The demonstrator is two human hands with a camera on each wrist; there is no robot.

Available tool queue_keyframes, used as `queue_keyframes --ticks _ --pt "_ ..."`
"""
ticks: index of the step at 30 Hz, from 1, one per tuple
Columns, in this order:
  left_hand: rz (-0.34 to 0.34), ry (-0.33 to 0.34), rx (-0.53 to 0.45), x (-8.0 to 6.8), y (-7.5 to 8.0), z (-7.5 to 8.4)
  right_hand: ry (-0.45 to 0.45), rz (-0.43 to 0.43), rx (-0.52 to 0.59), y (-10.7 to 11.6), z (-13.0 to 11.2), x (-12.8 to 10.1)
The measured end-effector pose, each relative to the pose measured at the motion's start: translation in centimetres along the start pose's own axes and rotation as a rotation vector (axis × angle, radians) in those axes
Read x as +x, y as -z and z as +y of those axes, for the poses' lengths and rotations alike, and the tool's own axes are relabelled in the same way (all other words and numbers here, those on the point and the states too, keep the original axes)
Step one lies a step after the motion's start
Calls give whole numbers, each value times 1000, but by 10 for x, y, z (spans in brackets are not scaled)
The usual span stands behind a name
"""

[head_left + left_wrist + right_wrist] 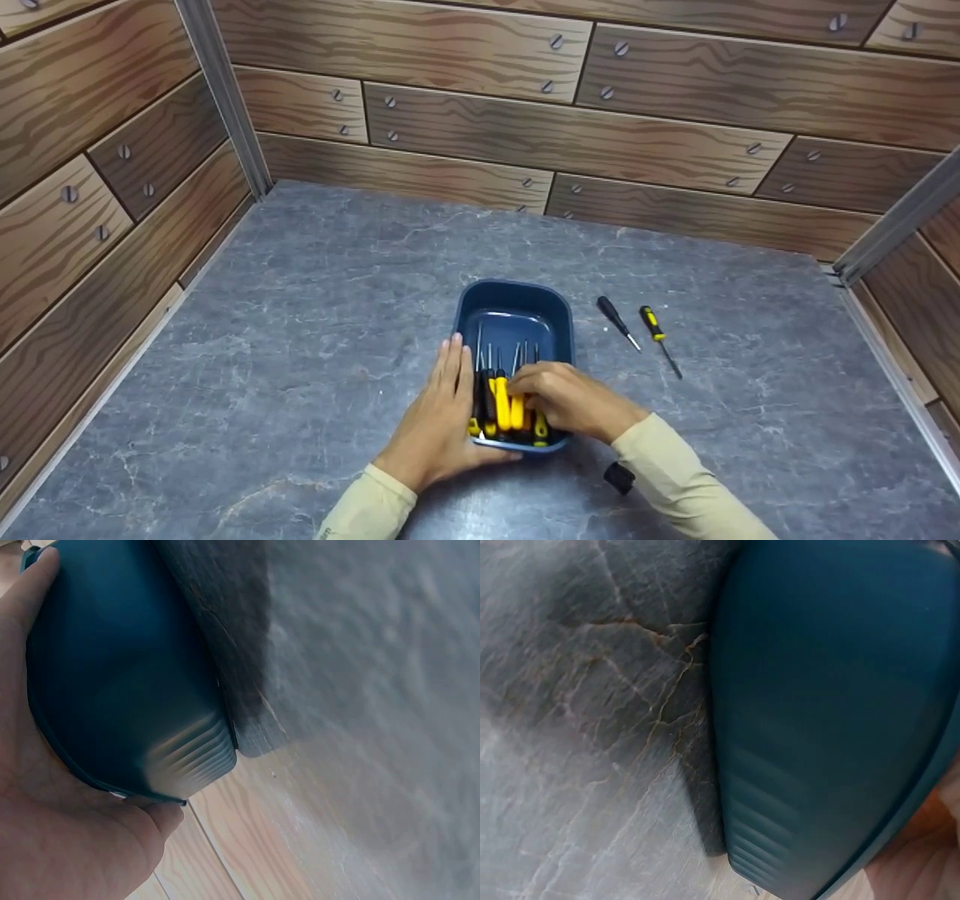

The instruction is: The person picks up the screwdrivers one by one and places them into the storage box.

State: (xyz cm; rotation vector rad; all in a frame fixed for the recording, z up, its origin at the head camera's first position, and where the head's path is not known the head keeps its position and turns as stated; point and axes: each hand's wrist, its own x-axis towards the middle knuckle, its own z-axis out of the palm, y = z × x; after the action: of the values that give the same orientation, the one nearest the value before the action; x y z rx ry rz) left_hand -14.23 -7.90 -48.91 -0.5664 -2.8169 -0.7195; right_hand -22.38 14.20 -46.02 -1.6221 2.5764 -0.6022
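Observation:
A dark blue tray (pixel 514 304) stands in the middle of the grey stone-look table (pixel 300 315). Several screwdrivers (pixel 501 401) with yellow and black handles lie in its near half, tips pointing away from me. My left hand (pixel 450 397) lies with straight fingers along the tray's left wall and its thumb along the near rim. The left wrist view shows that palm (pixel 45 825) pressed against the tray's outer wall (pixel 127 667). My right hand (pixel 529 390) reaches into the tray, its fingers curled onto a yellow screwdriver handle. The right wrist view shows only the tray's outer wall (pixel 832 705).
A black screwdriver (pixel 616 321) and a yellow-and-black screwdriver (pixel 658 337) lie on the table right of the tray. Wood-print panels (pixel 570 135) wall in the back and both sides. A black wrist strap (pixel 619 476) sits on the right sleeve.

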Motion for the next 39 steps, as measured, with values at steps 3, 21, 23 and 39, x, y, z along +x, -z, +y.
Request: queue_keyframes --ticks 3,21,23,39 --pt "-8 8 -5 0 1 0 9 8 2 0 0 0" --pt "11 13 -12 3 5 -1 -156 450 27 38 34 -4" --pt "9 16 -14 2 4 -1 -246 514 6 39 46 -8" --pt "-30 44 -36 2 2 2 -897 610 -131 14 110 -36"
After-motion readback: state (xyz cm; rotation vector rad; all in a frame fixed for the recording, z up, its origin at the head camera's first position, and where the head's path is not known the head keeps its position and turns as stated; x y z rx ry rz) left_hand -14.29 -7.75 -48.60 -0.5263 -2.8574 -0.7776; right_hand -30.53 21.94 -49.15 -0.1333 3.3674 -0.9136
